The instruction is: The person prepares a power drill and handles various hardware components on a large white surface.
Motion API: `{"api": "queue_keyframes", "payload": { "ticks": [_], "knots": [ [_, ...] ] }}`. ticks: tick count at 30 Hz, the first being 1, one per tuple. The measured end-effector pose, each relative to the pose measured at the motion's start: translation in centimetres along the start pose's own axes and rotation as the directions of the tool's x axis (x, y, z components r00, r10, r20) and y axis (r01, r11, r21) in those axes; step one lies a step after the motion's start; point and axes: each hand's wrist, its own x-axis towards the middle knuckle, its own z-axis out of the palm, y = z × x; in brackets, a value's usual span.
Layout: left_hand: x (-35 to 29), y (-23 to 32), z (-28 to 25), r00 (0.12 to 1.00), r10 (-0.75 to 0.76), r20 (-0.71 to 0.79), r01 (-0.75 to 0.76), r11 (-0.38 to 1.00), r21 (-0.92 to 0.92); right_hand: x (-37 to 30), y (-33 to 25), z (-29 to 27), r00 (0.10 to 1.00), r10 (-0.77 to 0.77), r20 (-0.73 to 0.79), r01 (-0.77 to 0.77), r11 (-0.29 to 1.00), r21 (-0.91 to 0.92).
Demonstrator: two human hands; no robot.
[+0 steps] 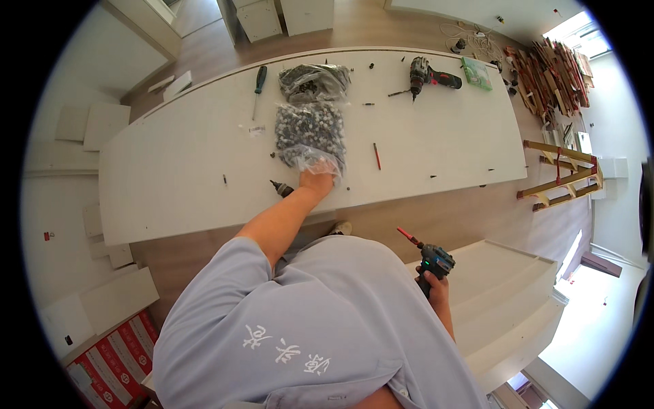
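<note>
My left hand (317,181) reaches into the near end of a clear plastic bag (310,129) full of small dark and white fittings. The plastic covers its fingers, so their grip is hidden. Out to my right, away from the table, my right hand (437,286) is closed around the handle of a cordless drill (436,260) with a long red bit, which points up and to the left. Just beyond the fittings lies a second plastic bag (313,82) with dark contents. Beside my left wrist, a dark tool with a pointed tip (281,188) rests on the table.
The white table (204,157) bears a screwdriver (260,80), another drill (426,76), a red pencil-like stick (377,157), a green packet (476,73) and scattered small hardware. A stepladder (562,174) stands right. Pale cabinet panels (497,293) are behind my right hand; wood strips (552,78) are piled far right.
</note>
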Motion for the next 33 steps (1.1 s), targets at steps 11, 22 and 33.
{"api": "queue_keyframes", "payload": {
  "ticks": [11,22,33],
  "knots": [
    [1.2,0.3,1.8,0.999,-0.051,-0.011,0.051,0.998,-0.027,0.8,-1.9,1.0,0.999,0.029,0.019,-0.027,0.996,-0.088],
    [-6.0,-1.2,-4.6,0.987,0.153,-0.047,-0.160,0.930,-0.331,1.7,-0.7,2.2,0.994,0.010,0.107,0.005,0.991,-0.137],
    [-14.7,-22.4,-7.9,0.735,-0.587,-0.338,0.390,0.775,-0.498,1.2,1.5,5.4,0.991,0.033,0.128,-0.014,0.989,-0.147]
  ]
}}
